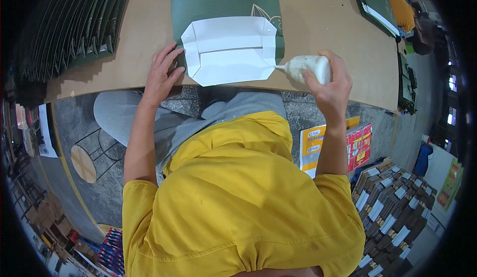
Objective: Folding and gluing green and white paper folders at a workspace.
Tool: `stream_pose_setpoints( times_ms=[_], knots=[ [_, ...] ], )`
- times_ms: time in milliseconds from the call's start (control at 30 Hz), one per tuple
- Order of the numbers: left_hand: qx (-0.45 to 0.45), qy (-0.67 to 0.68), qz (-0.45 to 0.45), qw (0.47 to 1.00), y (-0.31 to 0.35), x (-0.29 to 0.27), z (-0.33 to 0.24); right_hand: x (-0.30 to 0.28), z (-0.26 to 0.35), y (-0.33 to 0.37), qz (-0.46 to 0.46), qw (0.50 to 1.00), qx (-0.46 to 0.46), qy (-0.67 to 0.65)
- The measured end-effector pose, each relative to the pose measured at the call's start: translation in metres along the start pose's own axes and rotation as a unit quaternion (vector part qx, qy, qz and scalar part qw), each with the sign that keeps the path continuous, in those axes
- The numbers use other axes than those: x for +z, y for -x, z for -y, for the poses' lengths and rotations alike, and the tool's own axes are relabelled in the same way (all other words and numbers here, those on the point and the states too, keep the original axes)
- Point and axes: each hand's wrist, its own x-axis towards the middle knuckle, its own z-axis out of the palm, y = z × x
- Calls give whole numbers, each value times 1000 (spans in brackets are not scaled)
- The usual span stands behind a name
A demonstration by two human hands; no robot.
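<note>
A green paper bag (226, 1) lies flat on the table in front of me. Its bottom is folded open toward me, showing the white inner flaps (229, 63) as an octagon. My right hand (334, 80) is closed round a white, stained squeeze bottle (309, 69), tilted nearly level. The thin nozzle of that bottle meets the right edge of the flaps, near the lower right corner. Against the left edge of the bag rests my left hand (164, 73), fingers apart and holding nothing.
A row of folded green bags (79, 21) stands at the left of the brown table (323, 16). More green bags (373, 3) lie at the far right, beside a person's orange sleeve (401, 12). Stacked bundles (392, 207) and a round stool (83, 164) are on the floor.
</note>
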Motion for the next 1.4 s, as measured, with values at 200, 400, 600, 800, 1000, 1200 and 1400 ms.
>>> stream_pose_setpoints(
  times_ms=[200, 400, 600, 800, 1000, 1200, 1400],
  knots=[
    [2, -5, -3, 1000, 1, -1, 0, -1, 9, 4, 28, 1000, -13, 3],
    [7, -2, -7, 1000, 0, -1, -1, -11, -10, 10, -17, 973, 156, -172],
    [-1, 2, -27, 1000, -7, -3, 11, -13, -70, 14, -122, 680, 319, -649],
    [-72, 19, -45, 996, -31, -7, 1, 10, -116, 19, -109, 746, 357, -550],
    [-19, -18, 16, 1000, -45, -10, 6, 32, -117, 8, -117, 966, 227, 48],
    [3, -51, 18, 999, -46, -7, 3, 42, -116, 6, -179, 916, 74, 351],
    [-5, -49, 12, 999, -43, -8, -4, 95, -55, -29, 34, 999, -32, -23]
  ],
)
